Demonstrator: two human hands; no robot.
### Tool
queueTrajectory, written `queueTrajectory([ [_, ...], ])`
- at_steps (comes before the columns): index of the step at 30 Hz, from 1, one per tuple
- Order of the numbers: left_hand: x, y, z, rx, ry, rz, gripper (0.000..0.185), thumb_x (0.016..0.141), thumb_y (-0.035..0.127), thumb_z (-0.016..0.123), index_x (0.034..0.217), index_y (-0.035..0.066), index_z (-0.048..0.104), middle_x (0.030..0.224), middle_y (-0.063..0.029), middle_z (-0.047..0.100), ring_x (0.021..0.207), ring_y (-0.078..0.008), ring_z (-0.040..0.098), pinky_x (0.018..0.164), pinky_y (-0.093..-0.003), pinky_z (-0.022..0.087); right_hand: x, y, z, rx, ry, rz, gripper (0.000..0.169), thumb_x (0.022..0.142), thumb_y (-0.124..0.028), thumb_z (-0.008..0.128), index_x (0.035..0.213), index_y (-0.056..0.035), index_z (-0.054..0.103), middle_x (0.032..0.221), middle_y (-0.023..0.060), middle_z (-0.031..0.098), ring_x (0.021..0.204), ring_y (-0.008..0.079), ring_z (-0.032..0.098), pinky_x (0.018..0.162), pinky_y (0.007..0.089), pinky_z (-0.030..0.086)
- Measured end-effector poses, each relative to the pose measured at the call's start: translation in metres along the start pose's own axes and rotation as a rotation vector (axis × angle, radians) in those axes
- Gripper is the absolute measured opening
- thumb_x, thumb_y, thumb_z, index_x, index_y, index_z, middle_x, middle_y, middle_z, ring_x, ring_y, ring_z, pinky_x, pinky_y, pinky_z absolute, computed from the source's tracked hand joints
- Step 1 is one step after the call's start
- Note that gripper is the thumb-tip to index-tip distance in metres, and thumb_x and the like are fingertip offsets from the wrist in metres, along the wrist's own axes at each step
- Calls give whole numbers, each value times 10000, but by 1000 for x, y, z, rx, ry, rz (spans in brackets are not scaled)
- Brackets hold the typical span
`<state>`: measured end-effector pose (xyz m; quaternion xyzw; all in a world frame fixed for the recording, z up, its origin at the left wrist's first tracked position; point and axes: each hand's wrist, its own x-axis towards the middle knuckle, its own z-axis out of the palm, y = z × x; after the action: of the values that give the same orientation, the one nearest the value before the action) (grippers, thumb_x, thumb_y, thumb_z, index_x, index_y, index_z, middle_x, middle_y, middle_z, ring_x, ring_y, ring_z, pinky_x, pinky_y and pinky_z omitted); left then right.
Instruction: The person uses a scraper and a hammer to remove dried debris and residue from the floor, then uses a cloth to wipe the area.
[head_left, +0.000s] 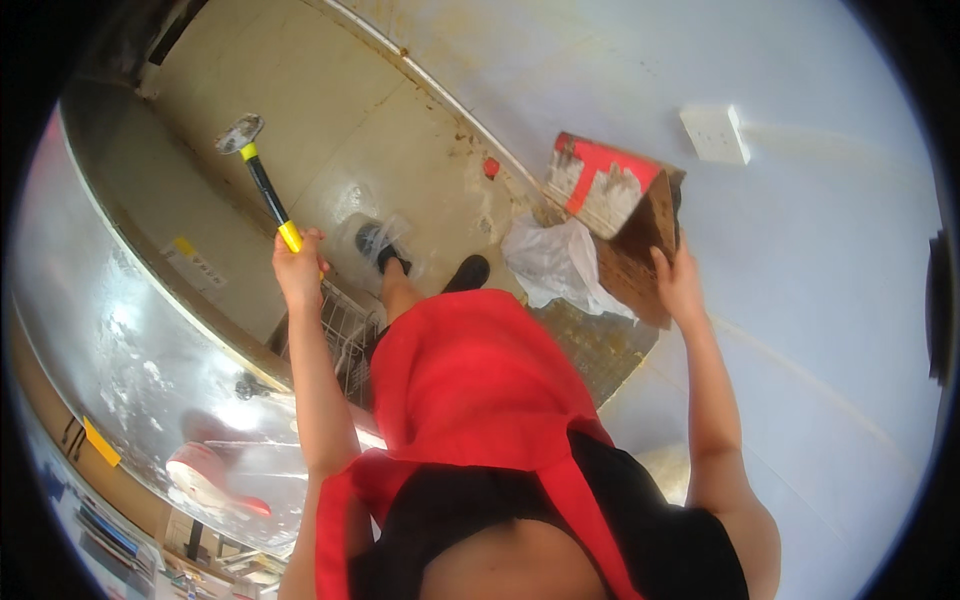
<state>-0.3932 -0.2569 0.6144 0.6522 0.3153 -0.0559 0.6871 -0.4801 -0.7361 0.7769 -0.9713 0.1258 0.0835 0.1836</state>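
Observation:
My left hand (300, 266) is closed around the yellow lower grip of a hammer (266, 184). The hammer has a black and yellow handle, and its worn, stained metal head points away from me. On the other side, my right hand (681, 281) grips the edge of an open, tattered cardboard box (652, 232) with red and whitish outer faces and a brown inside. A crumpled white plastic bag (559, 259) lies against the box, low by the wall. Between my hands hangs the red apron (480, 367) I wear.
A shiny metal counter (135, 330) curves along the left, bearing a roll of tape (196, 469). Below it stands a wire basket (349, 337). A pale wall (810, 247) with a white socket plate (712, 133) rises at right. A small red object (491, 167) lies on the stained floor.

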Motion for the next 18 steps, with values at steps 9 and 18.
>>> queueTrajectory([
  [9, -78, -121, 175, 118, -190, -265, 197, 807, 129, 710, 886, 76, 537, 728, -12, 550, 478, -93, 474, 403, -245, 407, -97, 158, -5, -202, -185, 240, 419, 898, -108, 541, 1273, 32, 418, 807, 270, 609, 781, 451, 578, 688, 515, 449],
  [18, -179, -233, 349, 312, -392, -370, 365, 733, 185, 770, 971, 27, 543, 829, -64, 602, 517, -138, 528, 404, -282, 437, -88, 237, 36, -296, -398, 264, 407, 892, -105, 520, 1278, -37, 410, 867, 244, 629, 816, 429, 595, 707, 509, 464],
])
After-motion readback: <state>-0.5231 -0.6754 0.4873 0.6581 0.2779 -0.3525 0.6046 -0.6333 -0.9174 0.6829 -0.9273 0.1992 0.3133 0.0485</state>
